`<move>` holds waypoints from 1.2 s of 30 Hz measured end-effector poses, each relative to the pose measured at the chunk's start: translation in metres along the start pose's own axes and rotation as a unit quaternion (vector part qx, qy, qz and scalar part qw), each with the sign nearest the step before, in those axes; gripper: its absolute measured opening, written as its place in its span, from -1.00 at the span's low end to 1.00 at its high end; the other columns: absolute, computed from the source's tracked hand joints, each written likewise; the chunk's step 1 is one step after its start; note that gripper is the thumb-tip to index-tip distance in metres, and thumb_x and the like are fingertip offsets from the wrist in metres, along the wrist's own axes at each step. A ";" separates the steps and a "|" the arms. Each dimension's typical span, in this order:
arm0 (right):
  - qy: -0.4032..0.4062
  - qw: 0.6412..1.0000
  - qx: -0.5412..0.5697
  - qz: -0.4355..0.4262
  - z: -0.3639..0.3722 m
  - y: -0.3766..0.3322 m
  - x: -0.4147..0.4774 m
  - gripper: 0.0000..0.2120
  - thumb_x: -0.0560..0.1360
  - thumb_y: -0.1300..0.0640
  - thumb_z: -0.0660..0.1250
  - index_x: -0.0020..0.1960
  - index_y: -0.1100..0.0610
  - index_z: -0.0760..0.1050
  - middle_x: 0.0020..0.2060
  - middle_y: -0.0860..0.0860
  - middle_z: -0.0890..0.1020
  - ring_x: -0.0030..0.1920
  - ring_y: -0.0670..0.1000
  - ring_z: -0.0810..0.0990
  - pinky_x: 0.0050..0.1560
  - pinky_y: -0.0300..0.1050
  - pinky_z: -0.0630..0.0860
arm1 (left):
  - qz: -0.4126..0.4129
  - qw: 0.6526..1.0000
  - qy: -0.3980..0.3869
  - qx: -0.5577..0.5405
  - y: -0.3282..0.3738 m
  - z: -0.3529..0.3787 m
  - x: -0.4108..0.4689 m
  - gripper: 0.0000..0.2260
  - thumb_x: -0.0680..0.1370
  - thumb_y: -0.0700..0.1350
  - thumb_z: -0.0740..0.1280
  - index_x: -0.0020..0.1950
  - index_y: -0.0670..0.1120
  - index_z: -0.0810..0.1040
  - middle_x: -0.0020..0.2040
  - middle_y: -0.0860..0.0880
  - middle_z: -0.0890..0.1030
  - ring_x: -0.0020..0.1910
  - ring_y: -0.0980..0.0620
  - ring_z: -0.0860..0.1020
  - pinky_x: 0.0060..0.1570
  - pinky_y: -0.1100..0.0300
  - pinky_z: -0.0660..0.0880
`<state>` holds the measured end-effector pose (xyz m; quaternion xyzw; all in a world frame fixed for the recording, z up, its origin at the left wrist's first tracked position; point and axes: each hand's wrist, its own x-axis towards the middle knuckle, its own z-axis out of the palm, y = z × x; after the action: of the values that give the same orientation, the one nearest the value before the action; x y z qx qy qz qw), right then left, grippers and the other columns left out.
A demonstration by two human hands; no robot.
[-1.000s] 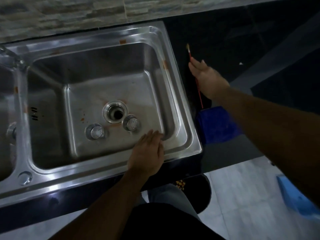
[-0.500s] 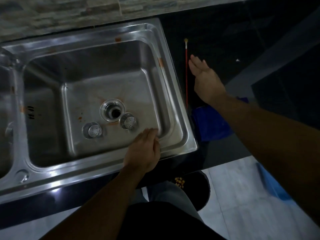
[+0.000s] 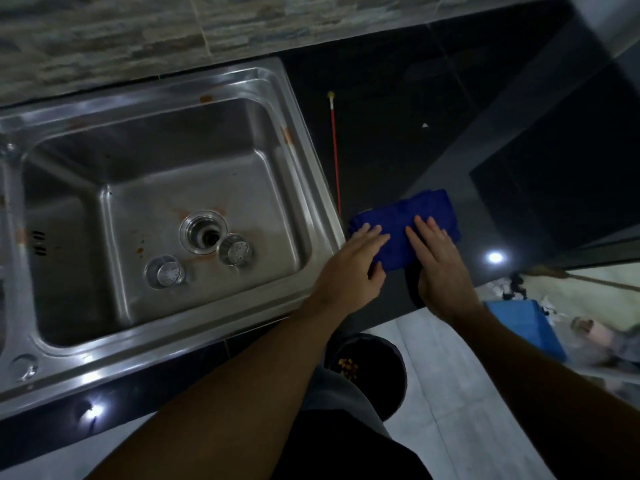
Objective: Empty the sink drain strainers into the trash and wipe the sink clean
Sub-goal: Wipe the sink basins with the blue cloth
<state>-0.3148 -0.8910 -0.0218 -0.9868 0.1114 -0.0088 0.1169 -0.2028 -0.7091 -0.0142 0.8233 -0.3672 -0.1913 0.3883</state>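
The steel sink [image 3: 304,174] has an open drain [image 3: 204,233] and orange stains on its floor. Two metal strainers lie in the basin, one [image 3: 165,272] left of the drain and one [image 3: 235,250] just right of it. A folded blue cloth [image 3: 405,216] rests on the black counter to the sink's right. My left hand [image 3: 353,265] lies on the cloth's left end with fingers flat and spread. My right hand [image 3: 438,261] presses flat on its right part. Neither hand has closed around the cloth.
A thin red stick [image 3: 335,157] lies on the black counter [image 3: 398,126] beside the sink rim. On the floor below stands a dark trash bin [image 3: 370,368] with yellowish scraps inside. A blue box [image 3: 523,327] sits on the floor to the right.
My left hand left the sink's front rim and moved right onto the blue cloth. My right hand dropped from near the red stick down onto the cloth.
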 end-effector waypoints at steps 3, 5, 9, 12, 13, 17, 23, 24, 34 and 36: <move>-0.004 1.000 -0.027 0.007 -0.002 -0.001 0.006 -0.41 0.55 0.19 0.20 0.56 0.12 0.21 0.56 0.10 0.22 0.58 0.11 0.11 0.55 0.09 0.06 | -0.004 0.991 -0.089 0.095 0.002 -0.001 0.007 -0.27 0.58 0.08 0.40 0.64 -0.11 0.16 0.66 -0.06 0.15 0.65 -0.01 0.06 0.63 0.03 0.06; 0.001 0.999 -0.035 0.000 -0.004 0.001 0.007 -0.45 0.56 0.14 0.18 0.54 0.12 0.27 0.53 0.12 0.28 0.54 0.15 0.21 0.49 0.14 0.18 | -0.007 0.976 -0.136 0.168 0.005 -0.005 0.014 -0.23 0.59 0.16 0.35 0.66 -0.10 0.07 0.68 -0.05 0.04 0.66 -0.01 -0.02 0.61 0.11 -0.09; 0.002 0.999 -0.044 -0.011 -0.015 0.001 0.010 -0.46 0.51 0.07 0.14 0.47 0.15 0.38 0.44 0.15 0.42 0.46 0.17 0.35 0.45 0.14 0.22 | 0.023 0.961 -0.135 0.241 0.009 -0.011 0.031 -0.58 0.72 -0.03 0.16 0.56 -0.14 0.32 0.64 -0.11 0.20 0.63 -0.05 0.15 0.56 0.05 0.17; 0.033 0.998 -0.054 0.001 -0.024 -0.015 0.018 -0.47 0.46 -0.08 0.21 0.34 0.14 0.50 0.29 0.15 0.55 0.38 0.16 0.42 0.46 0.12 0.14 | 0.056 0.953 -0.156 0.254 0.005 -0.023 0.036 -0.64 0.73 -0.09 0.11 0.48 -0.19 0.38 0.60 -0.15 0.30 0.59 -0.08 0.27 0.42 -0.07 0.40; 0.039 0.998 -0.054 0.000 -0.025 -0.020 0.021 -0.45 0.43 -0.12 0.26 0.33 0.13 0.51 0.27 0.15 0.54 0.38 0.18 0.40 0.47 0.14 0.11 | 0.068 0.951 -0.163 0.253 0.002 -0.027 0.035 -0.65 0.72 -0.10 0.13 0.47 -0.20 0.39 0.56 -0.17 0.35 0.55 -0.11 0.35 0.35 -0.09 0.46; 0.012 0.998 -0.035 -0.060 -0.020 -0.029 0.033 -0.33 0.43 -0.12 0.34 0.47 0.11 0.37 0.45 0.15 0.37 0.52 0.19 0.22 0.52 0.19 0.08 | 0.087 0.956 -0.170 0.225 -0.006 -0.043 0.021 -0.71 0.69 -0.09 0.19 0.38 -0.17 0.45 0.29 -0.19 0.59 0.12 -0.24 0.64 0.05 -0.15 0.57; -0.042 0.993 0.079 -0.081 -0.006 -0.032 0.027 -0.20 0.41 0.39 0.38 0.56 0.08 0.20 0.55 0.04 0.26 0.57 0.01 0.14 0.60 -0.05 -0.08 | 0.039 0.989 -0.092 0.111 -0.017 -0.070 -0.027 -0.55 0.67 0.11 0.22 0.53 -0.03 0.37 0.53 0.00 0.43 0.40 0.02 0.49 0.30 0.09 0.48; -0.028 0.993 0.086 -0.070 -0.008 -0.038 0.023 -0.22 0.42 0.39 0.36 0.56 0.06 0.19 0.55 0.03 0.25 0.57 -0.01 0.14 0.59 -0.08 -0.09 | 0.023 0.993 -0.077 0.089 -0.023 -0.076 -0.036 -0.54 0.68 0.11 0.22 0.54 -0.03 0.35 0.54 0.00 0.42 0.42 0.04 0.47 0.34 0.09 0.46; 0.025 0.966 0.208 -0.153 -0.009 -0.166 0.044 -0.25 0.33 0.49 0.24 0.51 0.22 0.30 0.54 0.09 0.26 0.52 0.06 0.30 0.45 -0.03 0.37 | -0.145 0.983 0.098 0.048 -0.109 -0.149 -0.158 -0.51 0.68 0.13 0.13 0.58 -0.01 0.28 0.55 0.04 0.36 0.51 0.19 0.28 0.51 0.22 0.21; 0.012 0.960 0.228 -0.159 -0.002 -0.207 0.056 -0.22 0.30 0.55 0.26 0.51 0.22 0.31 0.54 0.08 0.28 0.51 0.05 0.32 0.44 -0.09 0.38 | -0.169 0.976 0.121 0.062 -0.128 -0.170 -0.188 -0.48 0.67 0.15 0.08 0.58 -0.06 0.29 0.57 -0.05 0.35 0.56 0.05 0.28 0.55 0.13 0.21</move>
<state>-0.2149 -0.7074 0.0283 -0.9387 -0.0502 -0.0640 0.3350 -0.1652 -0.4279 -0.0022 0.9130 -0.1847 -0.1300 0.3397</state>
